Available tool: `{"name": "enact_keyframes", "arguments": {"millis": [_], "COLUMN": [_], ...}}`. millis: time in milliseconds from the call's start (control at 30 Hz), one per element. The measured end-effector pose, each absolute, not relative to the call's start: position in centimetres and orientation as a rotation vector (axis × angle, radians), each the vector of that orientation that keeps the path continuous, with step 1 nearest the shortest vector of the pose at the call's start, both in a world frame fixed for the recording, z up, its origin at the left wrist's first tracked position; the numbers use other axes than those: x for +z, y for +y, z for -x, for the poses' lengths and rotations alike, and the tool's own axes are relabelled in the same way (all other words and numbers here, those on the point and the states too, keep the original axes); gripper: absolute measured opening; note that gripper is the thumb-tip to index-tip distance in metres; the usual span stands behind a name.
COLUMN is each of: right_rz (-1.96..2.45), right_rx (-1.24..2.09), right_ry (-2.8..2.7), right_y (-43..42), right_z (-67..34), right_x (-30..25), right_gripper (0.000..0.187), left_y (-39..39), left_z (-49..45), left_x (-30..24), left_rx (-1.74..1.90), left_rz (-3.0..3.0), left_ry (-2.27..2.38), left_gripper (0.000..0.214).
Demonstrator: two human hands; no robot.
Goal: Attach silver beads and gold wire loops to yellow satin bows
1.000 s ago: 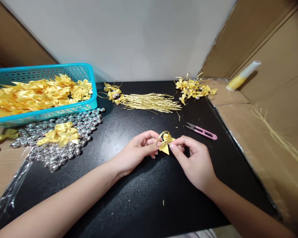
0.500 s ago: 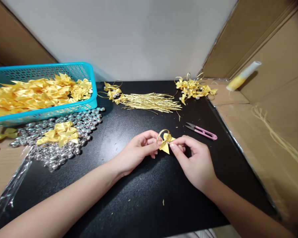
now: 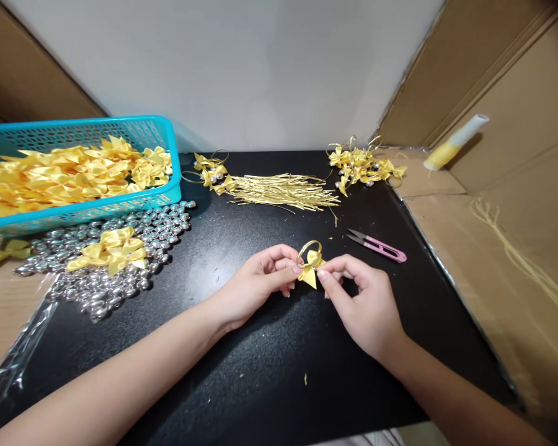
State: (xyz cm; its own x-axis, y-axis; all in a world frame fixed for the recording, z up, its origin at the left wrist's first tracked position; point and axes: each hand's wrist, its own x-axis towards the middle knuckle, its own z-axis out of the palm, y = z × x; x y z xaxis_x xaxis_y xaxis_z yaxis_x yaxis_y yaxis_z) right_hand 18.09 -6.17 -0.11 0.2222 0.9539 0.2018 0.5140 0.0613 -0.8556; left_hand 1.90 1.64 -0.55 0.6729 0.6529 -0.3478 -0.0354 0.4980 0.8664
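A yellow ribbon bow (image 3: 309,277) with a loop of gold cord (image 3: 310,245) standing up from it is held between my two hands, just above the black tabletop. My left hand (image 3: 272,272) pinches the bow's left side, near the base of the loop. On the other side, my right hand (image 3: 356,291) has thumb and forefinger closed at the bow's right edge. Whether a bead sits between those right fingertips is hidden. Pink thread snips (image 3: 384,248) lie beyond my right hand, blades pointing left.
A blue basket (image 3: 177,167) full of yellow bows stands at the left, with silver beads (image 3: 105,297) and loose bows (image 3: 116,251) before it. Cut gold cords (image 3: 283,191) lie at the back, between two groups of looped bows (image 3: 360,164) (image 3: 211,172). A thread cone (image 3: 456,142) stands right.
The gold loop has tipped a little to the right and looks more upright. Both hands keep nearly the same place, still pinching the bow.
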Motion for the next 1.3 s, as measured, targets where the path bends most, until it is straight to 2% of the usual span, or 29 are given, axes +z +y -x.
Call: {"name": "enact_keyframes", "arguments": {"millis": [333,667,1000,1300], "right_rz": [1.601,1.534,1.543,1.531], "right_rx": [0.648,0.99,0.986,0.968], "right_ry": [-1.423,-1.195,-1.164,-1.171], "right_y": [-6.3,-6.2,-6.2,-6.3], "right_z": [-18.1,-17.5,-17.2,-17.1], "right_x": [-0.1,0.2,-0.1,-0.2], "right_gripper": [0.013,0.021,0.017,0.017], "left_y": [1.7,1.3,0.5,0.5], "left_z": [-1.8,-2.1,-1.7,-1.8], "left_x": [-0.8,-1.1,-1.1,-1.2], "left_rx": [0.467,0.516,0.651,0.663], "left_rz": [-0.976,-1.084,-1.434,-1.441], "left_ry": [0.731,0.734,0.737,0.748], "left_gripper": [0.023,0.022,0.013,0.013]}}
